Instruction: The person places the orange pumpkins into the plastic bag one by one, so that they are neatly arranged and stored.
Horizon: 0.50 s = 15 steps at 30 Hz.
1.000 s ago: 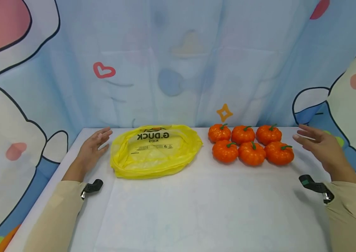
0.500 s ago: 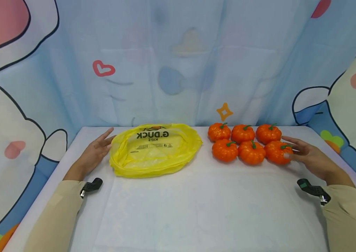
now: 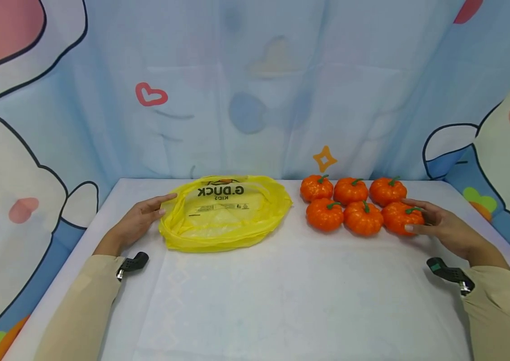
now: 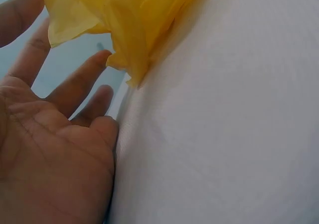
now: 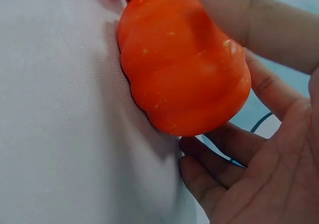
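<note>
A yellow plastic bag (image 3: 225, 220) with dark print lies flat at the back left of the table. At its left edge is my left hand (image 3: 135, 223), fingers spread and reaching the plastic; in the left wrist view the fingers of this hand (image 4: 60, 129) are beside the bag's crumpled edge (image 4: 134, 30). Several orange pumpkins with green stems stand in two rows at the back right. My right hand (image 3: 451, 230) holds the front right pumpkin (image 3: 399, 218), thumb in front and fingers behind. The right wrist view shows the thumb over this pumpkin (image 5: 174, 64).
A white cloth covers the table (image 3: 282, 301). Behind it hangs a light blue curtain (image 3: 209, 125) with cartoon figures. The other pumpkins (image 3: 363, 218) stand close together, left of and behind the held one.
My right hand has moved left from beside the pumpkins and now has its thumb and fingers round the front right one. My left hand has shifted right to the bag's edge.
</note>
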### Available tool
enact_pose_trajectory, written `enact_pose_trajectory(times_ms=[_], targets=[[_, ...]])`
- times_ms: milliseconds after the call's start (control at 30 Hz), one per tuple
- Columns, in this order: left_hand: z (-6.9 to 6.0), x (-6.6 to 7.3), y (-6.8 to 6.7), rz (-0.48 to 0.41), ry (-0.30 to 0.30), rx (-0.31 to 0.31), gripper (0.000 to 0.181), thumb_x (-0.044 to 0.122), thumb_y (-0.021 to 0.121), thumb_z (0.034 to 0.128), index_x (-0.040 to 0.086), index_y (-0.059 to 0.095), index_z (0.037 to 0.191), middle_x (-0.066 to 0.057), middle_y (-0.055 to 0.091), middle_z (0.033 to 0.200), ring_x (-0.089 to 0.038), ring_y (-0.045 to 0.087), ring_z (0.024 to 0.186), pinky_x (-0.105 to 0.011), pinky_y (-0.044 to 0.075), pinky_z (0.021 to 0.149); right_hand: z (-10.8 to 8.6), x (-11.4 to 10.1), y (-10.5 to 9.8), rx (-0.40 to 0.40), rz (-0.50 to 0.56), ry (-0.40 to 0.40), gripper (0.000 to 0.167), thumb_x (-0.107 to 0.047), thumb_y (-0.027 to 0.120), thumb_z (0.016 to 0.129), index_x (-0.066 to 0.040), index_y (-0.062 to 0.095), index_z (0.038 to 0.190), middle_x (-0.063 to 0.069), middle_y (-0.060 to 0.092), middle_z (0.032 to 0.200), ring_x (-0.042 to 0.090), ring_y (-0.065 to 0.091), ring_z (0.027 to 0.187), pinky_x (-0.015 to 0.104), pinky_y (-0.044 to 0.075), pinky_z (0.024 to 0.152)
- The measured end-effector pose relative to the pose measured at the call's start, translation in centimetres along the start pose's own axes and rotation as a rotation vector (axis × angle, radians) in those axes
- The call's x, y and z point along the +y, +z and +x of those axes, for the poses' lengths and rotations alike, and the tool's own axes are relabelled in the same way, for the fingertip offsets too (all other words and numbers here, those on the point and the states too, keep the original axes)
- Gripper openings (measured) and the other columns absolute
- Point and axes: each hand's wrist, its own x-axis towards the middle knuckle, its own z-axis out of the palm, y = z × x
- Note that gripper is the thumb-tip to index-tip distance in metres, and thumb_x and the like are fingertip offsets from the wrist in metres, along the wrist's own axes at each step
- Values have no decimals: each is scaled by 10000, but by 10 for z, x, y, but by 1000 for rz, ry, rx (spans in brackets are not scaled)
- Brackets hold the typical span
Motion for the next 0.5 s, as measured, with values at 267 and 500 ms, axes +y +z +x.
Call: enact_pose_trajectory(times_ms=[267, 500], targets=[[0, 0, 1, -11, -11, 8, 515, 262, 527, 1018, 167, 408, 1510, -38, 177, 1659, -271, 35, 1546, -572, 8, 1239, 2, -1, 0, 31, -72, 14, 838, -386, 662, 930, -198, 175, 1585, 356, 55, 1589, 563, 112, 1386, 816, 172, 1020], [0, -1, 1, 10, -16, 17, 499, 259, 519, 1022, 179, 420, 1504, -32, 195, 1655, -273, 52, 1545, -587, 11, 1234, -8, 0, -7, 61, -140, -2, 804, -456, 613, 944, -232, 183, 1586, 308, 169, 1576, 458, 256, 1334, 743, 331, 997]])
